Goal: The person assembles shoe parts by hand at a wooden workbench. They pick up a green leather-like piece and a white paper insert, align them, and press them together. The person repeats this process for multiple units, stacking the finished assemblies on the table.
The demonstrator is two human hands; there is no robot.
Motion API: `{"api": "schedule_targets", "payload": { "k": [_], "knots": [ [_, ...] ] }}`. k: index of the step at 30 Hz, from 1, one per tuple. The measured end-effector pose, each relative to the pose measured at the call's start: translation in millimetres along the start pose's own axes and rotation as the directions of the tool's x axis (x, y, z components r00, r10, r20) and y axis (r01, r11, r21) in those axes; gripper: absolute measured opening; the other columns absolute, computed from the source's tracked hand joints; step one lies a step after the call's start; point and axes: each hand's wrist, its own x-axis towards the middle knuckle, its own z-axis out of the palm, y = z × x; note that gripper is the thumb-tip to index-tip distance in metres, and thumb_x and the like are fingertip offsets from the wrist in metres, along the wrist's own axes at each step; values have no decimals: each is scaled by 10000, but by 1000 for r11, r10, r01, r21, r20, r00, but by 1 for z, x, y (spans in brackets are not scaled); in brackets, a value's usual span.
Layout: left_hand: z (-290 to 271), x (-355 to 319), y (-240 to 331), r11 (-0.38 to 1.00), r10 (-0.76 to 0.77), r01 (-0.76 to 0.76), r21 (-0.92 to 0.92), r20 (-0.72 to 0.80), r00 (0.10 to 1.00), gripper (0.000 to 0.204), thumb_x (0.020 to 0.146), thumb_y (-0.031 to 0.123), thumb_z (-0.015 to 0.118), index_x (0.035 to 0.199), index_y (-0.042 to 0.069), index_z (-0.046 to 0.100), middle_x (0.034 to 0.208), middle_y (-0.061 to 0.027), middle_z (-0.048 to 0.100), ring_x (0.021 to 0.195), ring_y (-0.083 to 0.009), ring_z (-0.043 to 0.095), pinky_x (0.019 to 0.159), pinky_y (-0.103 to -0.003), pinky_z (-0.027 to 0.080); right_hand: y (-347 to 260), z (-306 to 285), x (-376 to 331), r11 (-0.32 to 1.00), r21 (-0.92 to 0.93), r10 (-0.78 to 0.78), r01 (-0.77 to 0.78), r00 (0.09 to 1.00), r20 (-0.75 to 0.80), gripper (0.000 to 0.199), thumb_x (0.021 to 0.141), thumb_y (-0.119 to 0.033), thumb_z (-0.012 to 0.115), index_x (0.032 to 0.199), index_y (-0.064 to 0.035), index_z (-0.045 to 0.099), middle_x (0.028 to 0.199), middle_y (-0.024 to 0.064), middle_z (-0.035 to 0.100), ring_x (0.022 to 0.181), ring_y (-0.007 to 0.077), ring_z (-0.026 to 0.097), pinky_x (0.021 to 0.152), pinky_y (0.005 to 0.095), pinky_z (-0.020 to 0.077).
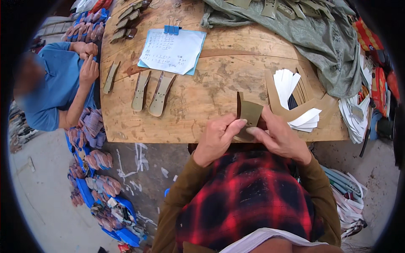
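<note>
Closest to my camera, a white band of cloth [261, 241] lies against a red-and-black checked garment [253, 189], soft-looking and flecked with pale specks, brown sleeves [179, 206] on either side. Beyond it I see the wooden table [228, 78], its top blotched, scuffed and grained.

The olive piece [250, 114] is held up at the table's near edge: a smooth, curved panel with a dark brown strip standing along its left side. On my feed the left hand [217, 135] pinches that left side, while the right hand [282, 137] grips the other, thumb laid low across the face. The thumbs cover part of its lower end; I cannot tell how the fingers behind it sit.

On the table's left half lie three slim khaki pieces [161, 96], brown-edged, and a clipped sheet of paper [171, 55]. On its right, white strips [284, 84] fan out among flat khaki bands [274, 95]; crumpled grey-green cloth [295, 40] drapes its far right corner. A co-worker [67, 74] in blue is at the table's left edge.
</note>
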Motion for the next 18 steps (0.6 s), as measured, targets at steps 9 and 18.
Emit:
{"api": "schedule_targets", "payload": {
  "k": [9,18],
  "knots": [
    [-3,6,17,813,581,-561,153,-264,770,350,855,6,670,1200,-16,619,1191,-215,662,1043,-309,686,869,-332,553,-18,-7,19,880,-212,-459,425,876,-148,420,863,-149,694,1224,0,540,1000,197,628,925,353,643,816,378,523],
    [-1,1,-5,628,778,-691,358,-261,571,246,845,-22,649,1046,-14,508,1321,-307,546,1151,-417,618,916,-421,554,-13,0,28,765,633,134,-116,991,20,315,989,-198,594,1197,37,621,1068,65,666,985,123,607,884,273,488]
  ]
}}
